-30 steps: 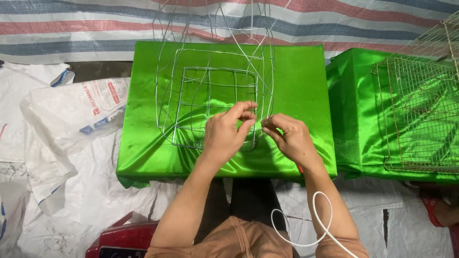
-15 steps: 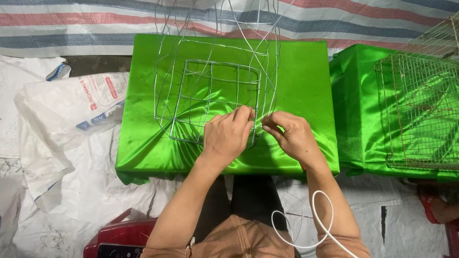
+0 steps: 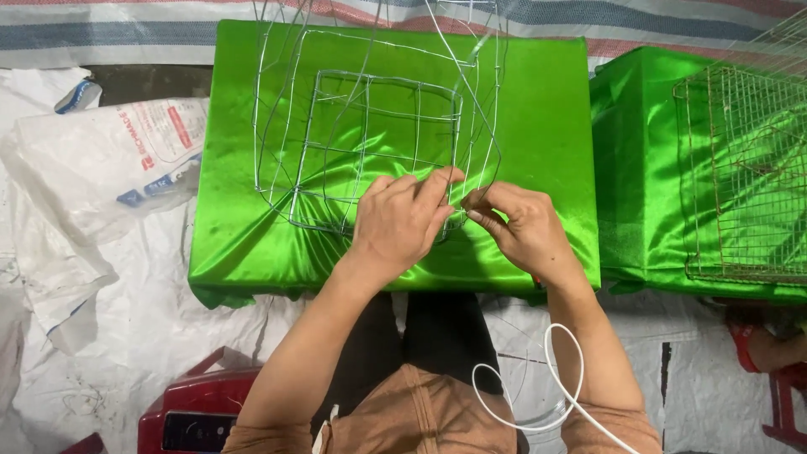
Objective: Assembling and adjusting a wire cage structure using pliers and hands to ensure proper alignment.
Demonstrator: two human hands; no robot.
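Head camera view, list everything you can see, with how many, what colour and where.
wire frame: one, bare silver wire, on the near green table, under both hands
green cloth table: one, bright green, centre
second green cloth table: one, bright green, right
wire mesh cage: one, rusty grey, on the right table
plastic sacks: several, white with some print, floor at left
striped tarp: one, red, blue and white, along the top
red stool: one, dark red, bottom left
white cable: one, looped, bottom centre
left hand: pinching the wire frame's near edge
right hand: pinching the same edge, fingertips meeting the left
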